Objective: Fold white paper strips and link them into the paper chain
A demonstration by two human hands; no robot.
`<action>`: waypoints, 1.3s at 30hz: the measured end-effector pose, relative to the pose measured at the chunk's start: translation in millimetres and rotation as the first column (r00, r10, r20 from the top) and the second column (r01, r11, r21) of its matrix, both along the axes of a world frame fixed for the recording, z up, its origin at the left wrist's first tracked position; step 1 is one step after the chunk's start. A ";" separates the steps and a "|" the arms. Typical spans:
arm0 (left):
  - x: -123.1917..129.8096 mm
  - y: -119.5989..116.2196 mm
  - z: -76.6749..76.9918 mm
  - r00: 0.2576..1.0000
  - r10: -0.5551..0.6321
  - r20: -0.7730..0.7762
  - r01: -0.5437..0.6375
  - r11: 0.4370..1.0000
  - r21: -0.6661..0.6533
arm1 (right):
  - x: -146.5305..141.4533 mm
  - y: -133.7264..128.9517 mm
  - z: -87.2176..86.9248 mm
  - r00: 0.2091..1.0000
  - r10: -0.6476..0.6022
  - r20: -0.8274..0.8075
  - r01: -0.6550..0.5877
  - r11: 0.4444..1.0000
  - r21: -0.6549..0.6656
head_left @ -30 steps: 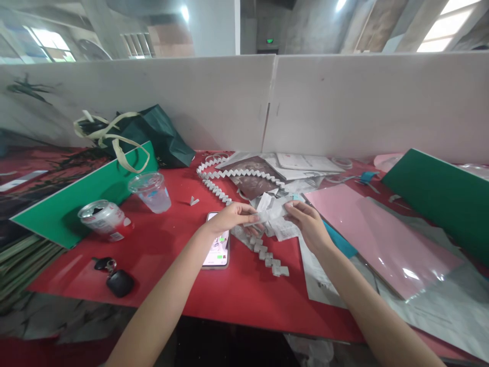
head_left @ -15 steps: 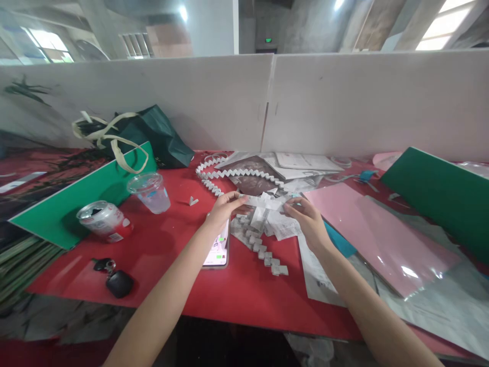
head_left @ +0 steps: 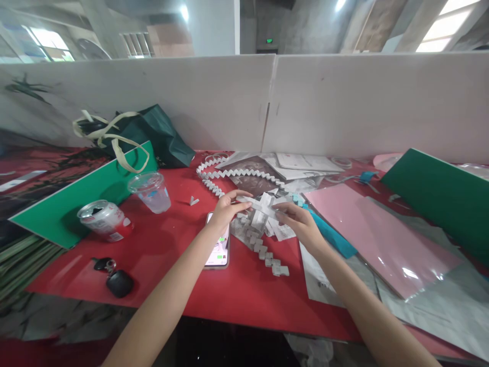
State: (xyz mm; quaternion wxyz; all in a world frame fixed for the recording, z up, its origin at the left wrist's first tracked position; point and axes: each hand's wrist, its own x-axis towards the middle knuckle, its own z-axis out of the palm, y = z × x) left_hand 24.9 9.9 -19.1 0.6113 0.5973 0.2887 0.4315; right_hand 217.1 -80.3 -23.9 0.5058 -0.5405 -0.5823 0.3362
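Note:
A narrow white paper strip (head_left: 263, 206) is stretched between my two hands above the table. My left hand (head_left: 226, 211) pinches its left end between thumb and fingers. At the other end, my right hand (head_left: 299, 220) grips the strip with closed fingertips. Beneath it lie loose printed paper pieces (head_left: 283, 230) and a short zigzag chain of folded paper (head_left: 263, 251). A longer zigzag paper chain (head_left: 248, 173) loops behind my hands, partly hidden by them. Partly under my left wrist lies a phone (head_left: 217, 259) with its screen lit.
On the left are a drink can (head_left: 105, 220), a plastic cup (head_left: 153, 193), keys with a black fob (head_left: 119, 283), a green board (head_left: 76, 201) and a dark bag (head_left: 164, 137). Pink sheets (head_left: 382, 239) and another green board (head_left: 439, 199) lie right. A white partition (head_left: 153, 97) stands behind.
My right hand has moved slightly left and down, and the paper strip now slants down to the right. My left hand has barely shifted; more of the blue piece shows beside my right hand.

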 end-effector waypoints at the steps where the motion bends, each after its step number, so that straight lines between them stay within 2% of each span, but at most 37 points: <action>1: -0.2 1.5 -1.0 1.000 -0.006 -0.001 0.006 1.000 -0.016 | 0.6 0.2 -0.1 1.000 -0.005 0.008 0.005 1.000 -0.001; 6: 0.4 7.4 -7.1 0.999 0.036 -0.015 -0.035 0.999 0.019 | 2.8 3.7 -6.6 0.992 -0.057 0.111 0.050 0.997 0.061; 11: 0.2 7.8 -9.9 0.969 0.118 -0.217 -0.069 0.973 0.220 | 3.9 4.5 -8.8 0.970 -0.111 0.217 0.087 0.989 0.116; 14: -0.9 5.5 -8.5 0.932 0.179 -0.315 -0.054 0.928 0.369 | 4.7 3.8 -7.2 0.970 -0.143 0.197 0.116 0.983 0.141; 17: -1.3 4.5 -7.8 0.910 0.187 -0.371 -0.008 0.900 0.435 | 5.3 3.5 -5.2 0.988 -0.125 0.089 0.114 0.986 0.125; 21: -0.6 6.2 -10.0 0.902 0.168 -0.397 0.030 0.895 0.446 | 5.3 3.6 -3.0 0.991 -0.104 -0.079 0.112 0.990 0.091; 25: -1.4 8.6 -11.1 0.895 0.177 -0.410 0.030 0.892 0.451 | 4.5 3.1 -2.0 0.984 -0.112 -0.140 0.124 0.989 0.083; 29: -4.5 8.9 -8.4 0.910 0.138 -0.392 0.048 0.902 0.428 | 5.4 3.5 -3.2 0.985 -0.102 -0.138 0.118 0.987 0.112; 32: -7.4 7.9 -3.6 0.917 0.007 -0.399 0.147 0.924 0.354 | 8.0 4.3 -4.2 0.990 -0.127 -0.068 0.133 0.986 0.100; 35: -10.4 9.0 3.1 0.893 -0.121 -0.433 0.246 0.938 0.244 | 10.5 4.0 -2.3 0.990 -0.144 0.005 0.144 0.987 0.073; 37: -14.9 11.0 6.9 0.885 -0.132 -0.447 0.255 0.940 0.228 | 11.6 3.1 0.5 0.990 -0.138 0.004 0.138 0.989 0.062; 39: -24.3 11.5 7.7 0.881 -0.046 -0.471 0.192 0.944 0.267 | 13.0 2.3 3.5 0.989 -0.147 -0.025 0.148 0.987 0.063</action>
